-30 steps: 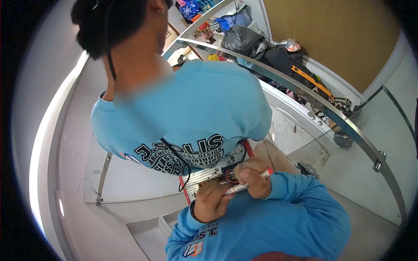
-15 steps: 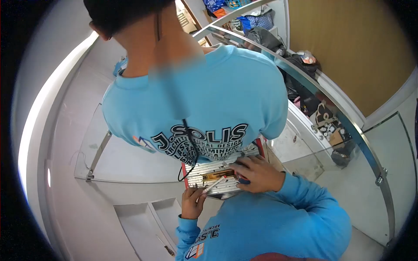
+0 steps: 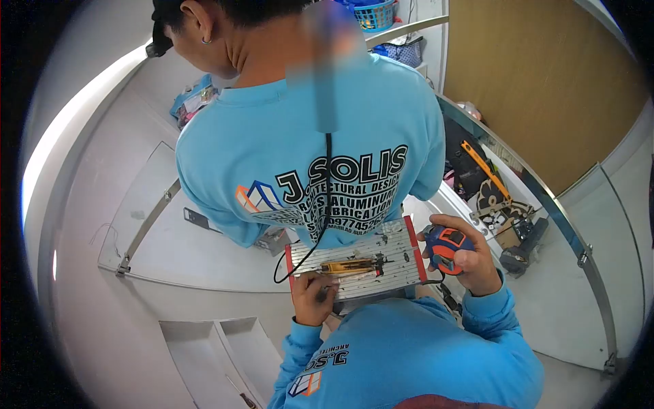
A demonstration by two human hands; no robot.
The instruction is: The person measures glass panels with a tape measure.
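1. My right grip was closed around the tape, fingers over its top and thumb on the near side, right of centre in the frame, just beside the red right end of the platform.
2. My left grip was partly curled at the platform's lower left, its fingertips at the near end of the marker; I could not tell whether they pinched it.
3. I judged the work in hand to be handling the tape with the marker close by; moving the tape called for a firm right grip, clear of the platform's edge.
4. The tape's case was squat, with no marked long axis that I could read, and I could not tell which way its mouth faced.
5. The marker's long axis ran left to right, its red end toward the right of the frame. Just above it, the yellow tool lay nearly parallel, its dark end rightward.
6. Another person's back filled the upper middle, just beyond the platform.
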